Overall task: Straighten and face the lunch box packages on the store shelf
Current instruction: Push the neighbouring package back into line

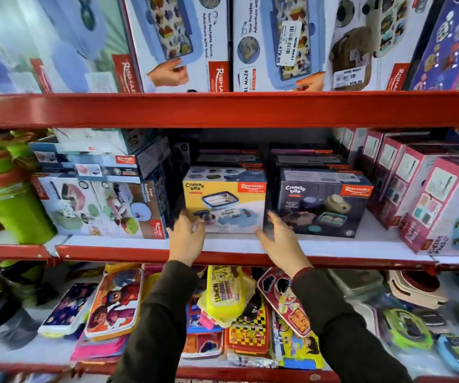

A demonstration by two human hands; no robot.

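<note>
A yellow Crunchy Bite lunch box package (224, 200) stands facing front in the middle of the red-edged middle shelf (236, 251). A dark Crunchy Bite package (323, 205) stands just right of it, turned slightly. My left hand (185, 237) reaches to the yellow package's lower left corner, fingers apart and touching its front. My right hand (280, 239) is at its lower right corner, in the gap between the two packages, fingers spread. Neither hand grips anything.
A white lunch box package (101, 208) with more stacked on top stands to the left, green containers (10, 200) farther left. Pink packages (427, 194) line the right. Large boxes (275, 42) fill the upper shelf; loose colourful lunch boxes (228, 302) lie below.
</note>
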